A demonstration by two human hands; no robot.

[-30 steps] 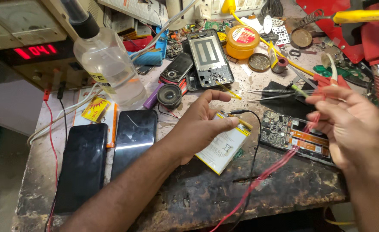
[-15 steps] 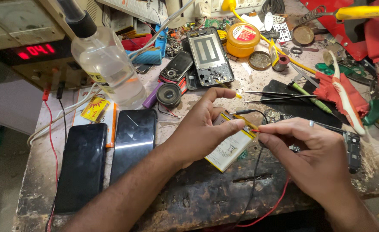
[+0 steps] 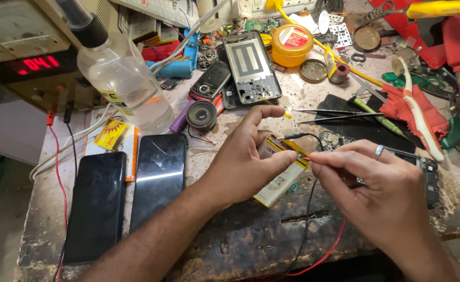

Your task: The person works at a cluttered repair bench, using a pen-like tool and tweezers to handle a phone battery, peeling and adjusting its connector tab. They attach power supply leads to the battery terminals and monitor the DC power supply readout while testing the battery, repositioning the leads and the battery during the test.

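At a worn bench (image 3: 251,245), a left hand (image 3: 245,162) pins a flat white battery (image 3: 282,180) to the top, thumb pressed along its edge and forefinger stretched out above, while the right hand (image 3: 376,183), fingers pinched shut, holds a red probe tip (image 3: 306,159) against the battery's upper end. A red lead (image 3: 324,253) and a black lead (image 3: 307,219) trail off the front edge. The step appears to be touching leads to the battery's contacts; the next move likely calls for a steady pinch and exact placement on small terminals. The battery lies between the two hands, just right of centre, its long axis running from near left to far right, the contact end pointing away towards a bare circuit board (image 3: 334,140). To the left lie two dark phones (image 3: 159,177) side by side. Farther back stand a clear bottle (image 3: 125,83), an opened phone frame (image 3: 252,65) and a meter with a red readout (image 3: 39,63).
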